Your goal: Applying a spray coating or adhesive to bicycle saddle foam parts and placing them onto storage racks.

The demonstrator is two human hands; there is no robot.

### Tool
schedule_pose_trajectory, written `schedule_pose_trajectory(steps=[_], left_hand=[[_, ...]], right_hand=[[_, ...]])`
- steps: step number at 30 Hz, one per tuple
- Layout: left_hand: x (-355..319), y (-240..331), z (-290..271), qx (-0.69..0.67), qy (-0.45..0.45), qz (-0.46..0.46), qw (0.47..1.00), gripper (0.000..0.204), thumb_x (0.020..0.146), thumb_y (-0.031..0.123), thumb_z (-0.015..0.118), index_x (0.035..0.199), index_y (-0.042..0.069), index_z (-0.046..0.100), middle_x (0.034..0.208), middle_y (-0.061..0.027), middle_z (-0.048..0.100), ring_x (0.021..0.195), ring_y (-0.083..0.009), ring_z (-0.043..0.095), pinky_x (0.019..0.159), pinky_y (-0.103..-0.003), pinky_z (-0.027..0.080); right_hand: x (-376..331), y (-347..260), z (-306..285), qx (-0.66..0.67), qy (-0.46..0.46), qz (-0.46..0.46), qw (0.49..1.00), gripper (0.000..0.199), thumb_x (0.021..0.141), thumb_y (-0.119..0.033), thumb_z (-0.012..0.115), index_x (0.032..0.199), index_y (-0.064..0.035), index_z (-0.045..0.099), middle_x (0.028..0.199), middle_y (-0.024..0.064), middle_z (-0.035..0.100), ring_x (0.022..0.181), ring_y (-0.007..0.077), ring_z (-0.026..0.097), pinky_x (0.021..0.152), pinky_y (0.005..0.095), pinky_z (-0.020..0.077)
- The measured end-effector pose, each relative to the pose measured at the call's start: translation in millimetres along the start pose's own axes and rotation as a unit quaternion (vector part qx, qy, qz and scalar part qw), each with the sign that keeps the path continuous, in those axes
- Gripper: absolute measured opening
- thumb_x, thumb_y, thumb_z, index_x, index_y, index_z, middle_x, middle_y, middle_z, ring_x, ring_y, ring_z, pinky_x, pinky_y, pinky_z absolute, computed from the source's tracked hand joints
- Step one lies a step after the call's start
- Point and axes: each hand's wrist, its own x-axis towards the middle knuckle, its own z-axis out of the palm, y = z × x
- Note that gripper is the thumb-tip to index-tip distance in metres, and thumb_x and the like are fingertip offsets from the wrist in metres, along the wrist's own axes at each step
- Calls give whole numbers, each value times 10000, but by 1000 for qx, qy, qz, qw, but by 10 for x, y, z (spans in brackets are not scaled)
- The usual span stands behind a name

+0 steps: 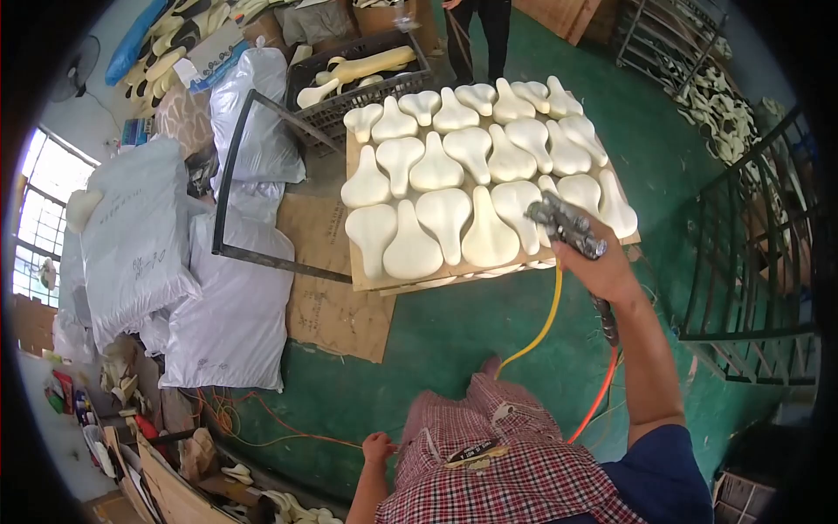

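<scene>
My right hand [598, 266] is wrapped round a dark, paint-crusted spray gun [567, 225], held over the right front of a board [371, 281]. A yellow hose [552, 319] and an orange hose [602, 393] run down from the gun. Cream-coloured bicycle saddle pads [491, 231] lie on the board in rows, their narrow noses pointing alternately away from me and toward me. The gun hides part of the front row at the right. Low beside my checked apron, my left hand [378, 447] has its fingers curled. A thin orange line meets it; whether the fingers grip it is unclear.
A black metal frame [229, 188] sticks out left of the board, near stuffed white sacks [231, 301]. A black crate [349, 100] of foam pieces stands behind. Another person [478, 35] stands beyond the board. Metal racks [742, 253] line the right; cardboard [336, 319] lies on the green floor.
</scene>
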Motion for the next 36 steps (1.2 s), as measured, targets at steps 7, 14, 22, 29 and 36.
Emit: schedule_pose_trajectory(steps=[7, 14, 22, 29, 36], left_hand=[[-7, 12, 9, 10, -11, 5, 1000, 195, 705, 120, 530, 837, -20, 558, 664, -90, 557, 523, -213, 572, 417, -292, 444], [78, 143, -23, 24, -20, 7, 999, 227, 705, 124, 532, 892, -3, 548, 752, -91, 565, 551, -229, 580, 418, -283, 438], [94, 217, -76, 29, -18, 0, 999, 168, 706, 82, 517, 855, 9, 543, 699, -77, 566, 525, -204, 582, 400, -262, 416], [164, 300, -6, 62, -32, 32, 997, 152, 689, 79, 511, 821, 20, 557, 693, -72, 563, 519, -203, 577, 401, -283, 431], [-18, 354, 149, 52, -18, 9, 998, 187, 694, 85, 498, 856, 9, 549, 699, -78, 562, 532, -211, 584, 411, -302, 474]], right_hand=[[-157, -107, 28, -33, -14, -28, 999, 453, 722, -90, 594, 1141, 2, 446, 846, 57, 566, 738, 96, 510, 673, 236, 432], [-665, 54, 12, -67, -68, -20, 995, 491, 706, -122, 620, 1156, -28, 448, 900, 83, 593, 791, 101, 523, 723, 255, 424], [-1007, -20, 45, -66, -65, -1, 996, 491, 699, -95, 611, 1154, -28, 439, 886, 97, 590, 791, 115, 527, 707, 262, 429], [-1103, 33, -162, -102, -77, -5, 992, 497, 703, -104, 617, 1158, -17, 435, 884, 94, 584, 800, 119, 524, 720, 264, 429], [-595, -50, -396, -85, 62, -23, 994, 455, 722, -80, 596, 1147, -10, 447, 794, 38, 564, 672, 80, 495, 624, 231, 432]])
